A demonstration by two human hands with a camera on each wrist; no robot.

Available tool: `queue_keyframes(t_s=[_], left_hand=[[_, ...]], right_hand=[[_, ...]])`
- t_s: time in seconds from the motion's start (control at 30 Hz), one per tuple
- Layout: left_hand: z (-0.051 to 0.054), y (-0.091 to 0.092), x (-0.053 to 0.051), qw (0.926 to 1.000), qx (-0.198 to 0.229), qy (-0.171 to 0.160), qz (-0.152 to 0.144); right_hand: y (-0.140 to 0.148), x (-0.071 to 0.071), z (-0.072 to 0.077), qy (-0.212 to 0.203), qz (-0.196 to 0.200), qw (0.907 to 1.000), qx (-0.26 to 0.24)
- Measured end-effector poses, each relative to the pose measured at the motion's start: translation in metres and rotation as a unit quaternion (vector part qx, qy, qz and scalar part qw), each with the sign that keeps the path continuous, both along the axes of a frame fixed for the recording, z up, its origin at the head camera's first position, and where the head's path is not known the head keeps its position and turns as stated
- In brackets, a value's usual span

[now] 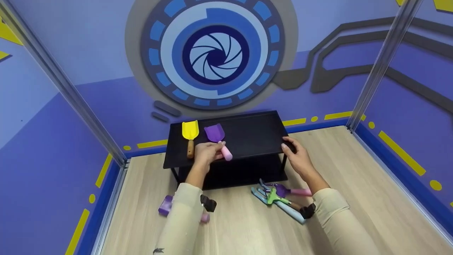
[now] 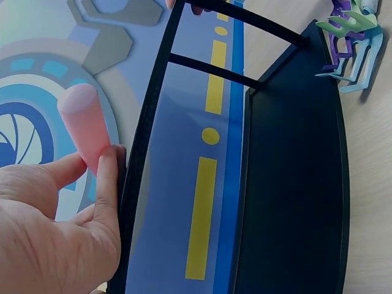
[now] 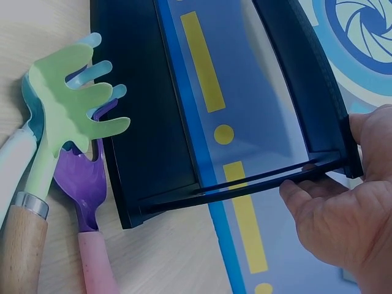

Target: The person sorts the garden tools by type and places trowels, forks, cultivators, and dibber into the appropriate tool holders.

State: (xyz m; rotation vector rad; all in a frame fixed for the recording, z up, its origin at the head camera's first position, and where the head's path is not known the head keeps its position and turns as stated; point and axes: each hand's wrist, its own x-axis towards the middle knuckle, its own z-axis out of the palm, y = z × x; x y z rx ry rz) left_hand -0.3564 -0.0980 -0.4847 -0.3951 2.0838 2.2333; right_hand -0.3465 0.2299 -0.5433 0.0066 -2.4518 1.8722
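Note:
On the top of a black two-tier rack (image 1: 247, 134) lies a yellow toy shovel (image 1: 190, 130) with a wooden handle. Beside it is a purple shovel (image 1: 215, 133), whose pink handle (image 2: 86, 119) my left hand (image 1: 207, 153) pinches between thumb and fingers. In the head view the purple blade is over the rack top and the handle's end reaches past the front edge. My right hand (image 1: 299, 157) grips the rack's front right corner, thumb on the top and fingers around the side, as the right wrist view shows.
Right of centre on the wooden floor lie a green rake (image 3: 73, 101), a light blue rake (image 1: 290, 211) and a purple fork (image 3: 82, 177) with a pink handle, overlapping. A purple tool (image 1: 165, 206) is partly hidden under my left sleeve. Patterned walls (image 1: 106, 106) stand behind and at both sides.

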Motion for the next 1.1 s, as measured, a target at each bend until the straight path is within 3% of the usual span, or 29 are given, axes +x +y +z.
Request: queue_keyframes(t_s=[0.2,0.43,0.73,0.97,1.1], left_hand=[[0.001,0.002,-0.002,0.9990,-0.044,0.013,0.005],[0.000,0.006,-0.007,0.9958,-0.087,0.028,0.012],[-0.003,0.007,-0.010,0.9936,-0.104,0.043,0.008],[-0.003,0.005,-0.012,0.9926,-0.107,0.058,0.001],[-0.004,0.006,-0.013,0.9908,-0.119,0.064,0.011]], right_hand=[[-0.001,0.001,0.003,0.001,-0.001,0.9999,-0.010],[-0.005,0.010,0.021,-0.014,0.005,0.9997,-0.022],[-0.001,0.002,0.003,0.002,-0.001,1.0000,-0.003],[0.000,0.003,0.000,0.020,-0.002,0.9998,-0.002],[-0.002,0.003,-0.001,0.024,-0.005,0.9997,0.005]])
